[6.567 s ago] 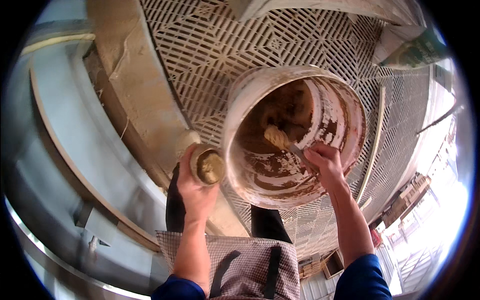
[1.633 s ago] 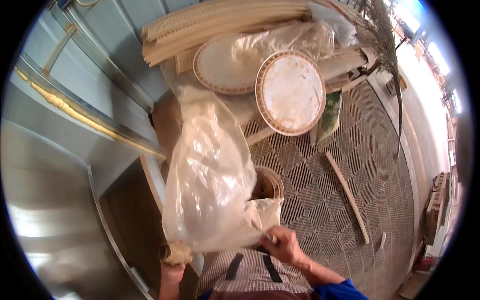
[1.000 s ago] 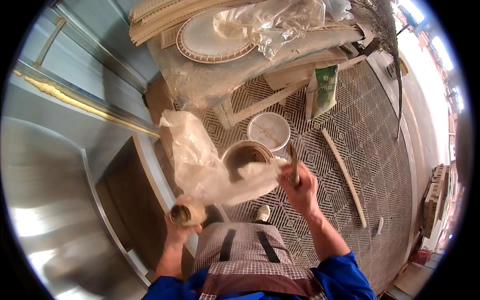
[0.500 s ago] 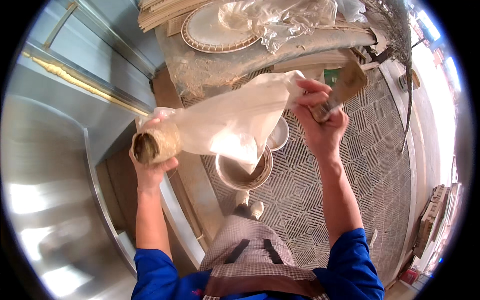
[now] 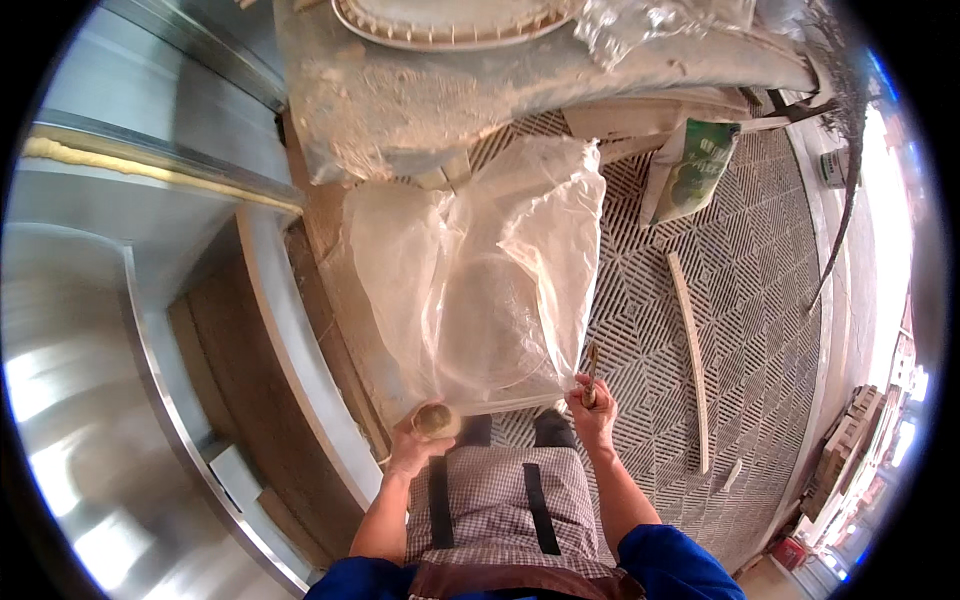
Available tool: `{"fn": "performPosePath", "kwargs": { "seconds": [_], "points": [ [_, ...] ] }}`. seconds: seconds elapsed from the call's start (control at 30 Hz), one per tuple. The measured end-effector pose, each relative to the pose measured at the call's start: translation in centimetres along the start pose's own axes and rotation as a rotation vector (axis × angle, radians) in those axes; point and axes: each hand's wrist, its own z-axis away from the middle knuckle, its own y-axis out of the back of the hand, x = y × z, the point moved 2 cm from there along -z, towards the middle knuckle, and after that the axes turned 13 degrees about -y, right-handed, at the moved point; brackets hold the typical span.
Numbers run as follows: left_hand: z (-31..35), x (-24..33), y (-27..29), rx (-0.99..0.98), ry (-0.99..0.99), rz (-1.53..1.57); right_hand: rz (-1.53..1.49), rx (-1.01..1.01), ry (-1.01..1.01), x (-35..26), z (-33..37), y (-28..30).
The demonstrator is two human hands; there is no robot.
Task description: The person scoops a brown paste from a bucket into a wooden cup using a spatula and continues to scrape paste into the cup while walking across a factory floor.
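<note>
My left hand (image 5: 412,450) is closed round a short tan cylinder (image 5: 433,420), whose round end faces up; I cannot tell its exact kind. By that hand lies the near left corner of a clear plastic sheet (image 5: 395,250). Between the fingers of my right hand (image 5: 594,418) is a scraper (image 5: 591,368), turned edge-on, and the near right corner of the sheet is pinched there too. The sheet spreads out in front of me, and the round rim of a bucket (image 5: 490,375) shows faintly through it.
Behind the sheet stands a dusty covered surface (image 5: 420,110) with a white oval plate (image 5: 450,25). A green and white bag (image 5: 690,175) and a wooden strip (image 5: 690,370) lie on the patterned mat (image 5: 640,300). Metal panels (image 5: 70,350) rise at left.
Both hands have come down and closer to my body. The plastic sheet, earlier stretched in the air between them, now lies spread over the bucket. The scraper has turned edge-on.
</note>
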Motion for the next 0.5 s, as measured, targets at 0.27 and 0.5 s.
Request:
{"fn": "performPosePath", "kwargs": {
  "seconds": [0.27, 0.5],
  "points": [
    [-2.3, -10.6, -0.7, 0.059, 0.127, 0.034, -0.022, -0.076, -0.287, 12.8, -2.5, -1.7],
    [-0.5, -17.4, 0.7, 0.201, 0.207, -0.032, -0.461, 0.092, -0.679, 16.7, -11.5, 2.9]
  ]
}}
